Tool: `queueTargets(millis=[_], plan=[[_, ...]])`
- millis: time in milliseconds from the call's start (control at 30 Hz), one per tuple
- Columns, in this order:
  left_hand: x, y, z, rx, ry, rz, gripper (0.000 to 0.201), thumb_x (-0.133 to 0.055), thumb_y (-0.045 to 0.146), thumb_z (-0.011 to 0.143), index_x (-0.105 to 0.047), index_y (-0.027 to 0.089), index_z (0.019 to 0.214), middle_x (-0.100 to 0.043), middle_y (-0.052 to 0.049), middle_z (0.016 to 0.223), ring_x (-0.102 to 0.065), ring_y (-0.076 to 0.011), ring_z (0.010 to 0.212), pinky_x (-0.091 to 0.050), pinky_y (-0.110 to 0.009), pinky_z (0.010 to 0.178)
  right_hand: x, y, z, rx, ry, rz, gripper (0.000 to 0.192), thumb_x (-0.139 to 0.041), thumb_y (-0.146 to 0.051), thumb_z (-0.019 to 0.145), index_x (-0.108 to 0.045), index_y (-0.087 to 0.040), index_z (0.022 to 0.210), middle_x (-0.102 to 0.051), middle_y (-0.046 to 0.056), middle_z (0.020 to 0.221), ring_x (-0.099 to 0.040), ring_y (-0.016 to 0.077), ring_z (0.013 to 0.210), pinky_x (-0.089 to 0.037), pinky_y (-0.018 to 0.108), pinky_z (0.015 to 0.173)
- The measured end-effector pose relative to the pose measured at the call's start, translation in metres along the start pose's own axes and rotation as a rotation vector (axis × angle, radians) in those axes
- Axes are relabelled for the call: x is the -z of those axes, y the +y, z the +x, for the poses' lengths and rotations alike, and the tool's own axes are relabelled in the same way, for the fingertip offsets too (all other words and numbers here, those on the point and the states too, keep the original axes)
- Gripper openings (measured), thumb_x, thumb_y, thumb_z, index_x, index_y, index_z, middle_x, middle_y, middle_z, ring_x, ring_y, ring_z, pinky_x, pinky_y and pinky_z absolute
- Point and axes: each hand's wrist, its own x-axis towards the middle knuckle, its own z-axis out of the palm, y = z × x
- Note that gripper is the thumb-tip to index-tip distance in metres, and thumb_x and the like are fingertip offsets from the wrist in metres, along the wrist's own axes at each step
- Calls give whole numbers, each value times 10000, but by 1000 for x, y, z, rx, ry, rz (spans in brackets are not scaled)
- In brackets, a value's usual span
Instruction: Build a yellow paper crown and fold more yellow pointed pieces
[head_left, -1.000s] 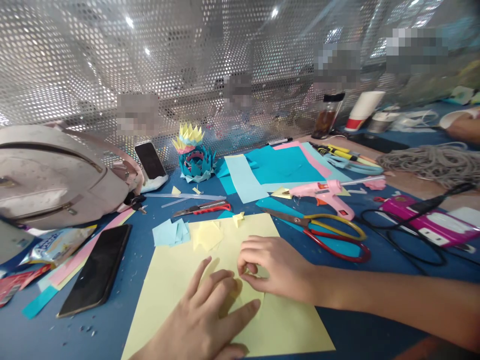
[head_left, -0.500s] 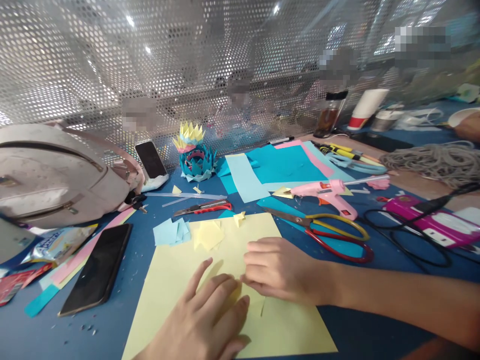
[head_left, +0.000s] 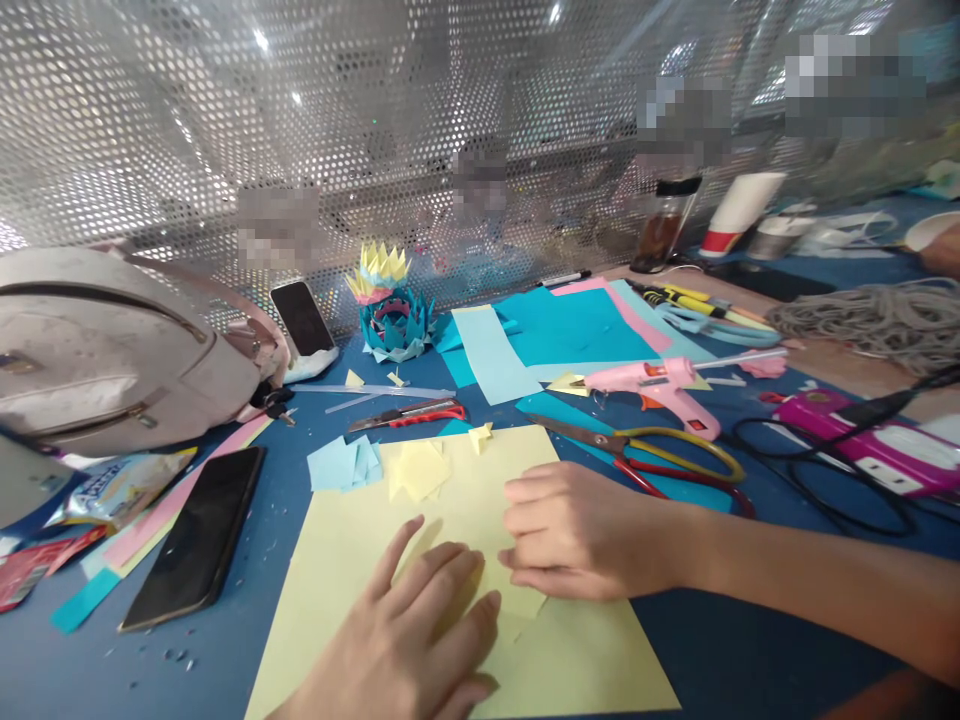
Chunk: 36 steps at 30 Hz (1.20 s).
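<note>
A large pale-yellow sheet lies on the blue table under both hands. My left hand rests on it with fingers spread, the fingertips at the left side of a small yellow paper piece. Curled over the top of that piece is my right hand, its fingers closed on it; the fingertips are partly hidden. Just beyond the hands are yellow paper squares, light-blue squares and a tiny folded yellow piece.
Scissors and a pink glue gun lie to the right, near a magenta power strip. A red cutter lies behind the sheet. A phone and backpack occupy the left. A folded-paper model stands behind.
My right hand has shifted slightly right, away from my left fingertips. More of the small yellow piece shows between and below the hands. My left hand has hardly moved.
</note>
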Motion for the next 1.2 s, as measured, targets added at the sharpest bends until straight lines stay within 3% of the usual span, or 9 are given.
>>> queueTargets(millis=[67,233,400,667,800,967,1100,1200], plan=[[-5,0,-2,26,69,-15,434,-342,456,1073,-677,191,1151,-675,-85,1264,-554,-238,1270,-167,-529,1258,-1,0,0,3,1,4,379,-530,-282,1011,-582,-179,650,-528,-4,649,-408,165,660,-262,319,597],[-14,0,-9,4,-25,-30,452,-367,512,1055,-648,196,1214,-621,-87,1372,-518,-262,1316,-193,-566,1248,-1,-1,0,1,-13,8,364,-521,-276,1012,-602,-183,669,-542,4,666,-420,169,668,-282,326,599],[-13,-2,-10,-23,-21,-8,475,-361,535,1048,-635,193,1228,-616,-107,1370,-551,-264,1272,-203,-588,1239,7,4,-1,55,-89,30,357,-524,-267,1005,-610,-196,667,-542,6,639,-430,178,673,-285,338,600],[16,-3,7,-28,-160,-71,402,-431,476,1045,-624,171,1222,-642,-104,1333,-598,-237,1212,-281,-523,1226,21,6,-3,18,-180,120,434,-514,-226,996,-538,-196,563,-513,3,541,-415,171,627,-269,335,580],[30,-2,15,-28,-229,-82,353,-472,425,1041,-608,171,1245,-646,-98,1343,-602,-230,1223,-318,-504,1212,21,6,-4,-17,-143,178,478,-503,-234,998,-512,-191,522,-487,0,514,-380,160,597,-270,329,566],[32,-1,16,-10,-266,-120,343,-453,423,1048,-605,175,1230,-615,-92,1401,-539,-236,1323,-293,-503,1226,8,12,-6,8,-32,232,460,-519,-250,967,-499,-196,510,-488,-1,507,-376,160,586,-270,324,555],[31,0,16,-20,-279,-122,336,-468,401,1045,-598,168,1249,-591,-107,1439,-525,-242,1350,-285,-502,1231,0,19,-4,-89,148,291,443,-480,-285,1014,-597,-189,597,-587,20,581,-457,164,628,-341,313,618],[31,0,16,-21,-271,-125,329,-495,393,1035,-599,169,1253,-601,-117,1427,-530,-239,1349,-287,-493,1232,-1,21,-3,-191,195,381,410,-479,-337,1040,-688,-177,726,-645,32,671,-532,160,695,-397,304,704]])
